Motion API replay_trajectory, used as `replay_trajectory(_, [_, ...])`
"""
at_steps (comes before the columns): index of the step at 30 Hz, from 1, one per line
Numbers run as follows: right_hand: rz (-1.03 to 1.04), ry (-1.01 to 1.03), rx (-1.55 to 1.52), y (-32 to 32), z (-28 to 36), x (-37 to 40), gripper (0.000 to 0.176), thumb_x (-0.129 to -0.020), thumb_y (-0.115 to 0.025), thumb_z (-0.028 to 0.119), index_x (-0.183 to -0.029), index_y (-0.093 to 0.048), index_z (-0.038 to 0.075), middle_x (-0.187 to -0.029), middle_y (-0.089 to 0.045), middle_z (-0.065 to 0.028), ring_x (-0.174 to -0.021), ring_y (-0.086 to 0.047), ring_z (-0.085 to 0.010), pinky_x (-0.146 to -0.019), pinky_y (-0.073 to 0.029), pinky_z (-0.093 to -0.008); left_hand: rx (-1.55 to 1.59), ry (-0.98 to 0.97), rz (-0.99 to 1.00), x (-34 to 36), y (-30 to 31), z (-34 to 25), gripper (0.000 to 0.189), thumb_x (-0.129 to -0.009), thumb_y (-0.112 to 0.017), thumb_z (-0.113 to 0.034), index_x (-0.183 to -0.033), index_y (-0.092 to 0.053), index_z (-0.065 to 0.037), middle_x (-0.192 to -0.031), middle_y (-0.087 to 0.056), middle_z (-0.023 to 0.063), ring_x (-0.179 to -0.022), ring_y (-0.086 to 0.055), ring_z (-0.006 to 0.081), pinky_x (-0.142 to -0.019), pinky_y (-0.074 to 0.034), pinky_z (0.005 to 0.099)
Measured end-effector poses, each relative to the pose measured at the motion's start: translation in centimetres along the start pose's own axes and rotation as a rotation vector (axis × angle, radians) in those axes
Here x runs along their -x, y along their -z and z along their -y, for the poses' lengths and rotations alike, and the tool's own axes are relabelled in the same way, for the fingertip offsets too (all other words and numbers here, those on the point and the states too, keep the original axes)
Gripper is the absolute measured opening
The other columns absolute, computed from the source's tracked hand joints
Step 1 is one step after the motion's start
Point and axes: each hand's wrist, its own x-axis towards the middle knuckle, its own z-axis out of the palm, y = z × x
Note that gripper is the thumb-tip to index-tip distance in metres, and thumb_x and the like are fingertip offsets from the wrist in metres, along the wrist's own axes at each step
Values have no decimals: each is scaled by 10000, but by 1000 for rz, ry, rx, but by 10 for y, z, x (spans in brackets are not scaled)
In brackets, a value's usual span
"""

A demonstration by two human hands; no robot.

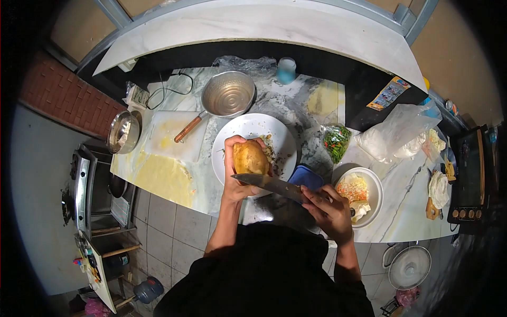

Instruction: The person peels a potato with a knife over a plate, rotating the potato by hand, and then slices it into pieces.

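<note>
My left hand (236, 182) is wrapped round a large yellow-brown potato (250, 157), holding it up over a white plate (224, 134). In my right hand (334, 212) is a kitchen knife (274, 186), gripped at the handle with fingers along the back part of the blade. The broad blade points left and overlaps the lower end of the potato, close to my left thumb. Chopped bits and dark scraps lie on the plate behind the potato. Most of the knife's handle is hidden by my fingers.
Behind the plate stands a wooden-handled metal pan (228, 94), near a white cutting board (171, 136). A blue container (306, 178) sits under the knife. To the right are a bag of chillies (337, 142), a white bowl (376, 198) of shredded vegetables and a plastic bag (396, 132).
</note>
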Motion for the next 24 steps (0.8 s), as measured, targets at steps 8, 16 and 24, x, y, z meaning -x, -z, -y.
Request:
replay_trajectory(8, [45,-1,-8,2,2,0,458,-753,-781,138,-1196,-676,185,-814,-590,-42,-620,-609,-183,-535,-488,-334,-101,43,11,-1,8,6,1199,-349,-989,-418,-1270,-276,-128,-1185,-472,172,-954,-591,221,-702,-573,313])
replay_trajectory(16, [7,-20,-54,-5,7,-3,453,-752,-779,122,-1190,-680,184,-839,-609,-45,-653,-638,-184,-559,-513,-322,24,42,-107,-1,-12,7,1164,-361,-974,-447,-1262,-293,-169,-1199,-473,143,-699,-605,150,-485,-499,205])
replay_trajectory(24, [-16,3,-65,-12,6,-2,454,-743,-785,107,-1182,-683,161,-841,-614,-45,-645,-644,-181,-541,-510,-319,95,53,-42,0,-4,11,1087,-412,-980,-391,-1247,-321,-169,-1186,-514,133,-671,-599,112,-452,-484,190])
